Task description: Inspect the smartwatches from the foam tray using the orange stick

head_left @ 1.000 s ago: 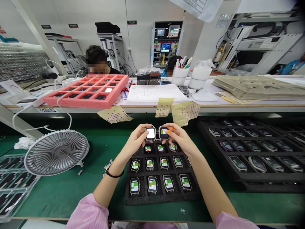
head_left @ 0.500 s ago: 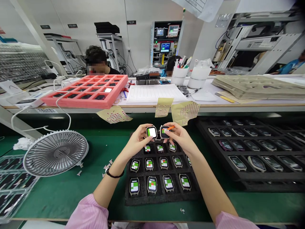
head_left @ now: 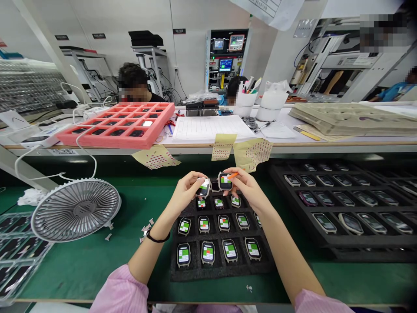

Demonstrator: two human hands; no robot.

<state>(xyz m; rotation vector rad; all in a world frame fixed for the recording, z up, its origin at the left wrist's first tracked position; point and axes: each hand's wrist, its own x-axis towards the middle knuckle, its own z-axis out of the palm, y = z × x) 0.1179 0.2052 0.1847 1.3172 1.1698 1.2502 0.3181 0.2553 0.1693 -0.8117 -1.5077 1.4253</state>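
My left hand (head_left: 188, 188) grips a smartwatch body (head_left: 203, 188) without a strap, tilted, its screen lit white and green. Close beside it, my right hand (head_left: 241, 181) is closed on a second watch body (head_left: 225, 181) with a green and white screen. An orange stick-like tool (head_left: 236, 174) is also held in the right fingers, its tip near that screen. Below both hands lies a black foam tray (head_left: 192, 274) with several lit watch bodies in its compartments, such as one watch (head_left: 208, 252) in the front row. Part of the tray's back is hidden by my hands.
A round fan (head_left: 78, 208) stands at left, with small loose pieces (head_left: 148, 226) near it. More watches fill black trays (head_left: 312, 243) at right. On the shelf are a pink foam tray (head_left: 153, 139), papers (head_left: 211, 126) and a pen cup (head_left: 245, 102). A person (head_left: 133, 82) sits beyond.
The watch in my left hand has tilted and shifted slightly left and down, away from the other watch. The orange tool has moved slightly; the right-hand watch's screen shows more clearly.
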